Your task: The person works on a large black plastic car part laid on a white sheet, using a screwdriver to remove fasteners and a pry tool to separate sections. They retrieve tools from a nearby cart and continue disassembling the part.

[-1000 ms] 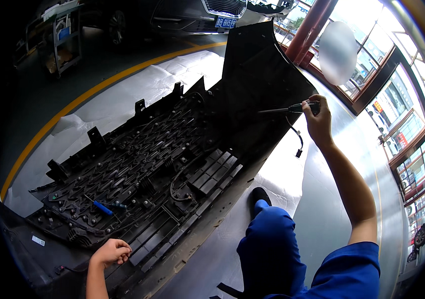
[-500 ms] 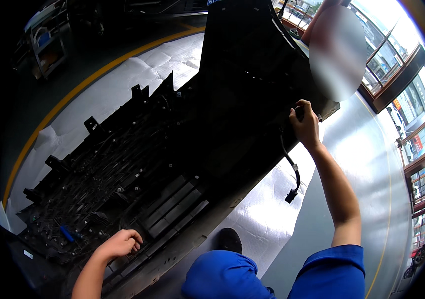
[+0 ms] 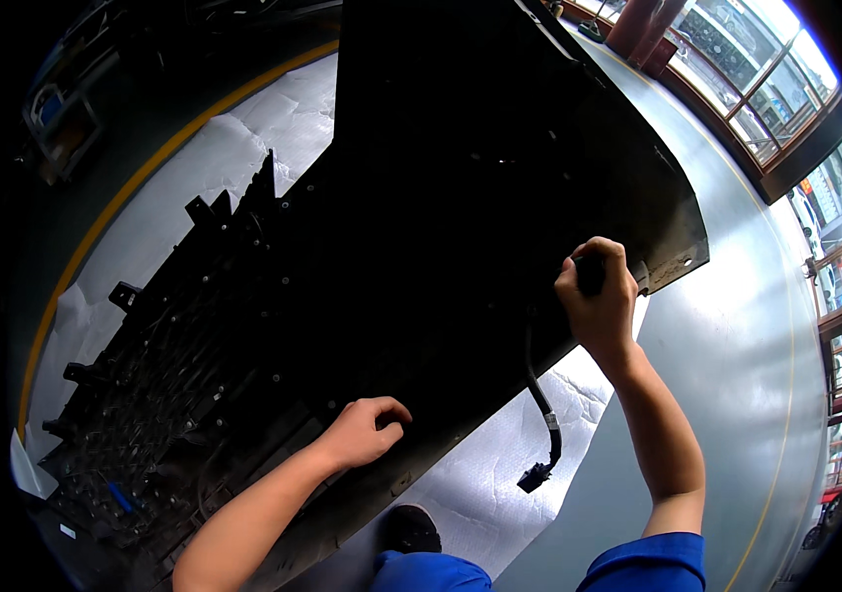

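A large black automotive-looking panel assembly fills the middle, its broad smooth section at the right and its ribbed part at the left. My right hand is at the panel's near right edge, fingers curled round something dark that I cannot make out. Below it hangs a black cable ending in a black connector. Over the panel's near side is my left hand, its fingers bent with a gap to the thumb and nothing visible in it. Whether it touches the panel is unclear.
Crumpled silvery sheeting lies under the panel, bounded by a yellow floor line. A small slim blue object rests on the ribbed part. My dark shoe shows below the near edge. Windows line the right side.
My left hand has moved right and upward, from the ribbed area to the smooth section. My right hand stays near the edge, its grip more closed. The view has shifted along the panel.
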`<state>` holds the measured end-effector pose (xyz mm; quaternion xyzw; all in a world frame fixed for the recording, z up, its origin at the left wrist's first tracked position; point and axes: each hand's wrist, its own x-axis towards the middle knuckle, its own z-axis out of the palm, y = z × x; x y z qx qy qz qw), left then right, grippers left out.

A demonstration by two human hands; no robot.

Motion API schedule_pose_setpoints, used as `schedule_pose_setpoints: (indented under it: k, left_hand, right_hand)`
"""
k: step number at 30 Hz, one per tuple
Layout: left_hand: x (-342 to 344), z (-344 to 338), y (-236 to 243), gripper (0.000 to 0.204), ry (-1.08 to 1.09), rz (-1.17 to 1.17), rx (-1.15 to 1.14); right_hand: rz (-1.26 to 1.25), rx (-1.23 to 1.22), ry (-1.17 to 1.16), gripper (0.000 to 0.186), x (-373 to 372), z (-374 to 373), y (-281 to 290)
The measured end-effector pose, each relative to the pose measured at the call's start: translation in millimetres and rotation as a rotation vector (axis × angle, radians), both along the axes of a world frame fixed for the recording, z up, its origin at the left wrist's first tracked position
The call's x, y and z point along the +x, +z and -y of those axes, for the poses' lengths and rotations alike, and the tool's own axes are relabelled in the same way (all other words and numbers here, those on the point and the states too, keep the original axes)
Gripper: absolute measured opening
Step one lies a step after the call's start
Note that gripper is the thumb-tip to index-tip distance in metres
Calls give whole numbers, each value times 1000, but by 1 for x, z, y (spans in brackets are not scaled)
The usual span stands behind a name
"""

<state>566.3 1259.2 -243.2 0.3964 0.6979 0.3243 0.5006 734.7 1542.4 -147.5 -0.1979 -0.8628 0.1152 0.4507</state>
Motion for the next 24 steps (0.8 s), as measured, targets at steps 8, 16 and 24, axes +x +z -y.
schedule_pose_setpoints:
  k: [8, 16, 24]
  left_hand:
    - [15, -21, -31, 28, 47, 34, 22]
    - [60, 57, -33, 51, 44, -38, 115]
    - [80, 138, -59, 50, 170, -289, 177]
  right_hand:
    - [35, 20, 61, 27, 1, -7, -3]
    - [42, -15, 39, 29, 0, -4, -3]
    - [44, -22, -13, 26, 0, 1, -3]
